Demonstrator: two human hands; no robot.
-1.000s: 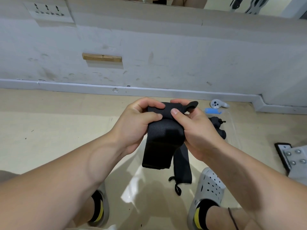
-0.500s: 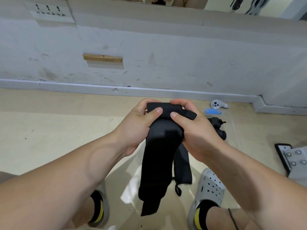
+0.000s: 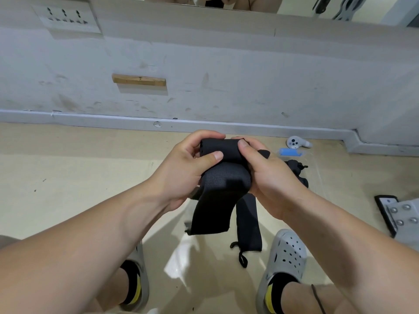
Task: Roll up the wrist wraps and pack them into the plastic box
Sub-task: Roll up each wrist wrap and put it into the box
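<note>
A black wrist wrap [image 3: 221,189] is held in the air in front of me, partly rolled at its top, with a short tail hanging down. My left hand [image 3: 188,171] grips the roll from the left, thumb on top. My right hand [image 3: 267,175] grips it from the right, thumb pressed on the roll. A second black wrap [image 3: 248,223] lies flat on the floor below, its loop end toward me. Another rolled black wrap [image 3: 297,171] sits inside the clear plastic box [image 3: 317,175], mostly hidden behind my right hand.
A white controller [image 3: 295,142] and a blue object [image 3: 290,152] lie near the baseboard at the right. A grey metal plate with bolts [image 3: 405,216] and a black device [image 3: 385,211] are at the right edge. My feet in grey clogs [image 3: 285,252] stand below.
The hanging tail of the wrap has become shorter as more of it was wound onto the roll between my hands. Both hands stay at about the same place.
</note>
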